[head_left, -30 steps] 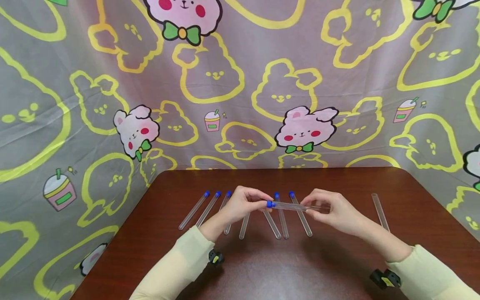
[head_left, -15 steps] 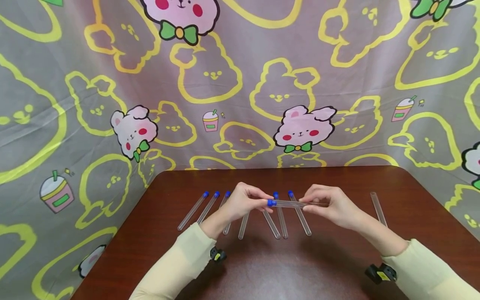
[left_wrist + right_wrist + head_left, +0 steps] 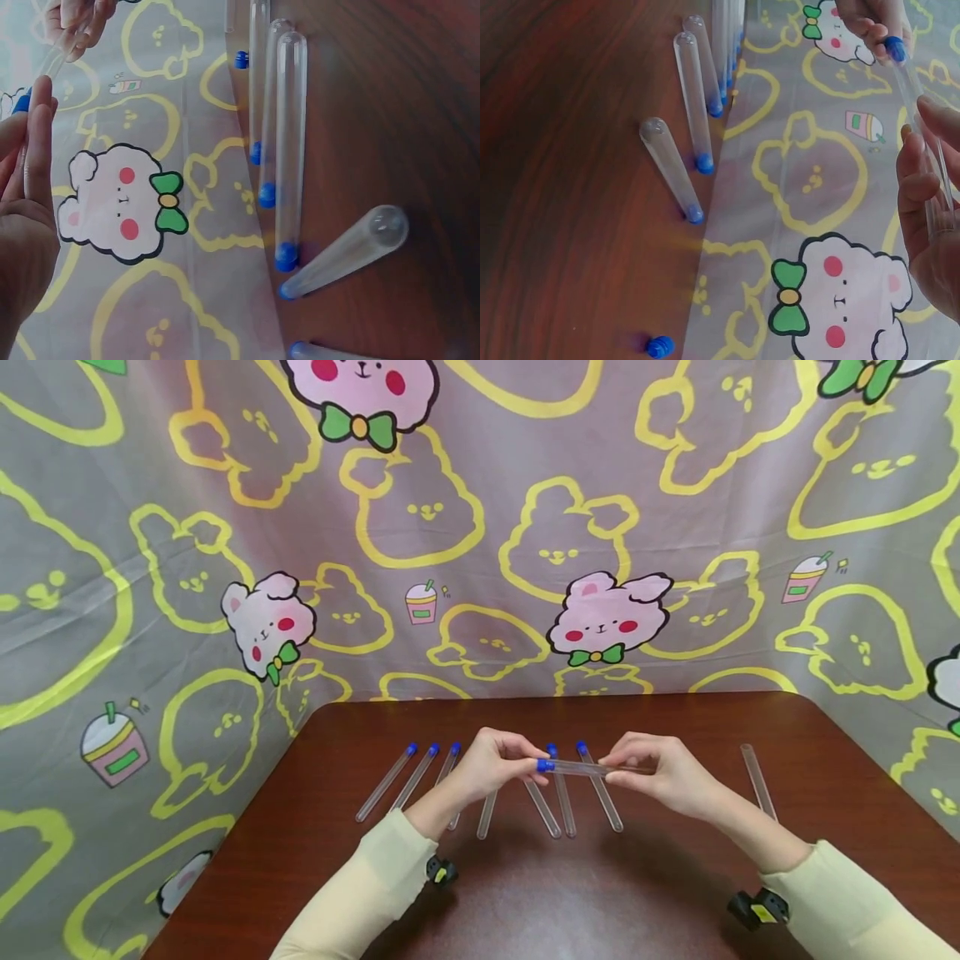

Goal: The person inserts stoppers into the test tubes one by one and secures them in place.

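Note:
Between my hands a clear test tube (image 3: 581, 768) is held nearly level above the table. My left hand (image 3: 486, 770) pinches the blue cap (image 3: 545, 765) at the tube's left end between thumb and fingers. The cap sits at the tube's mouth. My right hand (image 3: 667, 770) grips the tube body farther along, its thumb and fingers around the glass-like wall. In the right wrist view the tube's rounded end lies against the right palm (image 3: 934, 255), and the capped end (image 3: 895, 49) points toward the left hand.
Several blue-capped tubes (image 3: 385, 783) lie behind and below the hands on the brown table (image 3: 525, 902). Apart at the right lies an uncapped tube (image 3: 760, 783). A loose blue cap (image 3: 660, 346) shows on the table in the right wrist view. A patterned curtain (image 3: 480, 527) surrounds the table.
The right hand has shifted slightly left with the tube, and the cap end has moved a little to the right. Both hands keep their hold; the tubes on the table have not moved.

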`<state>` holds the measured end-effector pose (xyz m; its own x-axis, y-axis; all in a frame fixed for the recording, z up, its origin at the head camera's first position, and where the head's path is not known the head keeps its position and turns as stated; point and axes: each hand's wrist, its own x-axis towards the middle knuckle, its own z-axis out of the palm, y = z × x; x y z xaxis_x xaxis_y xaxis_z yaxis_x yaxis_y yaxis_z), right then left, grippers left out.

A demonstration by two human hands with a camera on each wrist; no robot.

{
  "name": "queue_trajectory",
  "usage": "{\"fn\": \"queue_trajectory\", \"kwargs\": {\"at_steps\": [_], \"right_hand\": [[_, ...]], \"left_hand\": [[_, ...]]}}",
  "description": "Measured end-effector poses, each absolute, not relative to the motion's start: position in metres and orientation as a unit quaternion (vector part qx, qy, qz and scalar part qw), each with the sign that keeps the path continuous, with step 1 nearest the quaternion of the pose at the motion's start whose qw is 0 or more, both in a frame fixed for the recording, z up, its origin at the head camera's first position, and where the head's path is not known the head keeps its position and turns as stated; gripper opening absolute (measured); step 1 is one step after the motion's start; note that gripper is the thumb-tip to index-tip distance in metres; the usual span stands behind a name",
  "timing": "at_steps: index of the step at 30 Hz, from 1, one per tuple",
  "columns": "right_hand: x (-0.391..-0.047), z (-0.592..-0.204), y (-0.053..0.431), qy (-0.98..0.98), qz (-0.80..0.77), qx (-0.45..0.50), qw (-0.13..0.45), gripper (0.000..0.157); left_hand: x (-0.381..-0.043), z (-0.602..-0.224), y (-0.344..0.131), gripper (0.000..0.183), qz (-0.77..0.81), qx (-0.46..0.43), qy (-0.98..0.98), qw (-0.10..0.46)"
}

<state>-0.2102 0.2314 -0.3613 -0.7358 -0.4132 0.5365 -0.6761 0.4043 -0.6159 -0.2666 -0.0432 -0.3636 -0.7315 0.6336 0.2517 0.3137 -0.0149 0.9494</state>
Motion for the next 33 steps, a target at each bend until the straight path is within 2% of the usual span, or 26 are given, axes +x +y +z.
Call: {"fn": "queue_trajectory", "kwargs": {"at_steps": [5,13,21,33], "right_hand": [[-0.209,-0.359,0.227,-0.826,0.425,0.334,0.156,0.018],[-0.208,-0.356,0.224,-0.854,0.343,0.350,0.174,0.024],[-0.207,-0.362,0.222,-0.870,0.325,0.330,0.170,0.024],[-0.209,-0.364,0.231,-0.879,0.301,0.323,0.179,0.026]], "left_hand": [[-0.268,-0.363,-0.048,0.015,0.618,0.353,0.692,0.122],[-0.272,-0.358,-0.050,0.016,0.582,0.362,0.719,0.115],[-0.257,-0.339,-0.049,0.017,0.591,0.362,0.710,0.125],[-0.263,-0.347,-0.060,0.013,0.560,0.347,0.743,0.119]]}}
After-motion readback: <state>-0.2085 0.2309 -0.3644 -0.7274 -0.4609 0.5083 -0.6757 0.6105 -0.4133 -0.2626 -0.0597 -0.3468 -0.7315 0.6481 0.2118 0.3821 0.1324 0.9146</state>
